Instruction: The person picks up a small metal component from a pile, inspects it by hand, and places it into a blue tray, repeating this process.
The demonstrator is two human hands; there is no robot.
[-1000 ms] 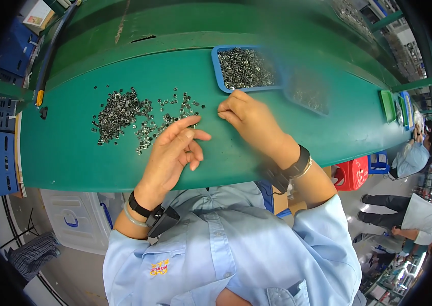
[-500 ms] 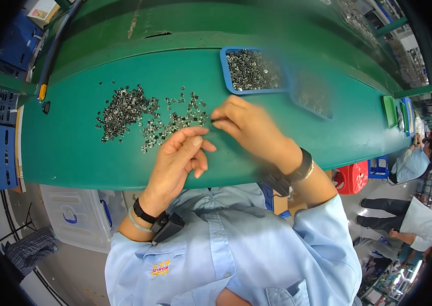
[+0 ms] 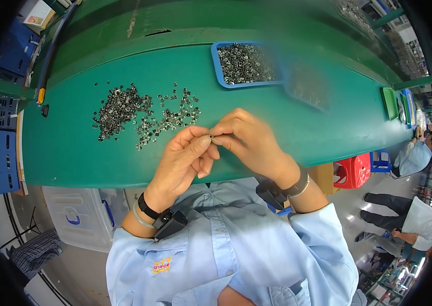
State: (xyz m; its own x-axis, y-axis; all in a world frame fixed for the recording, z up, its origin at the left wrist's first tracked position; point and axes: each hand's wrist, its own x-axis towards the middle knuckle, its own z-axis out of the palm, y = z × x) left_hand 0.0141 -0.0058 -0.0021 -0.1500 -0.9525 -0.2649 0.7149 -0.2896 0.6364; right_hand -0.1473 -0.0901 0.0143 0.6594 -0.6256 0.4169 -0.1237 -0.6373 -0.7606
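Fingertip to fingertip, my left hand (image 3: pixel 183 155) and my right hand (image 3: pixel 251 143) meet above the front of the green table. Both are closed in a pinch on one small dark part (image 3: pixel 212 137), mostly hidden by the fingers. Just beyond my left hand lies a loose scatter of small black-and-silver parts (image 3: pixel 175 118). A denser heap of such parts (image 3: pixel 118 109) sits to its left. Past my right hand stands a blue tray (image 3: pixel 246 85) filled with similar small pieces.
A second tray (image 3: pixel 305 92), blurred in the picture, stands right of the blue one. Green trays (image 3: pixel 389 104) lie at the table's far right end. A red stool (image 3: pixel 353 171) and two people are off to the right. Below the table's left edge is a clear plastic box (image 3: pixel 75 217).
My right hand has come down and left to my left hand, bringing the small dark part between both sets of fingertips. The left thumb and index finger have closed.
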